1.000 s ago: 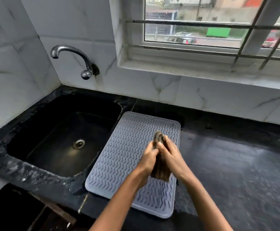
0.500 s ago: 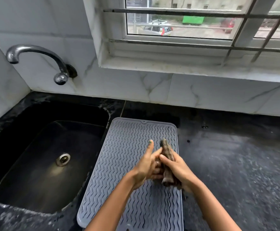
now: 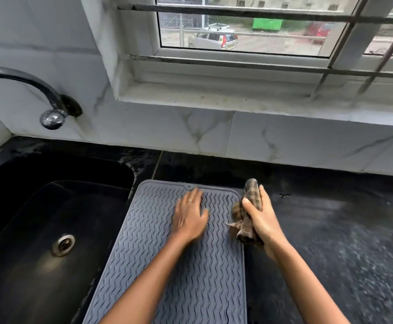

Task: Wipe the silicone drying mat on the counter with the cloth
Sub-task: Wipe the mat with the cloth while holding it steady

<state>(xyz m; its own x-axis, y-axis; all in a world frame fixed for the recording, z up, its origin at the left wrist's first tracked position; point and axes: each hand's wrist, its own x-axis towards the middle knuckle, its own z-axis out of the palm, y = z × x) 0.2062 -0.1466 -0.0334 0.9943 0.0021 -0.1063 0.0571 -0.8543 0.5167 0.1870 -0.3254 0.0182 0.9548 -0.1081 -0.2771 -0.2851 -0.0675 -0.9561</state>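
A grey silicone drying mat (image 3: 148, 242) with a wavy ribbed pattern lies on the black counter, right of the sink. My left hand (image 3: 189, 217) is spread palm down over the mat's upper middle, fingers apart, holding nothing. My right hand (image 3: 262, 220) grips a bunched brown checked cloth (image 3: 249, 208) above the mat's right edge, near its far right corner. The cloth sticks out above and below my fist.
A black sink (image 3: 50, 230) with a metal drain (image 3: 63, 244) is left of the mat. A chrome tap (image 3: 50, 118) juts from the marble wall above it. The speckled black counter (image 3: 342, 242) stretches to the right. A barred window (image 3: 249, 26) is above.
Both hands held the cloth together over the mat before. My left hand has let go and spread flat over the mat, while my right hand carried the cloth to the mat's right edge. The view moved closer.
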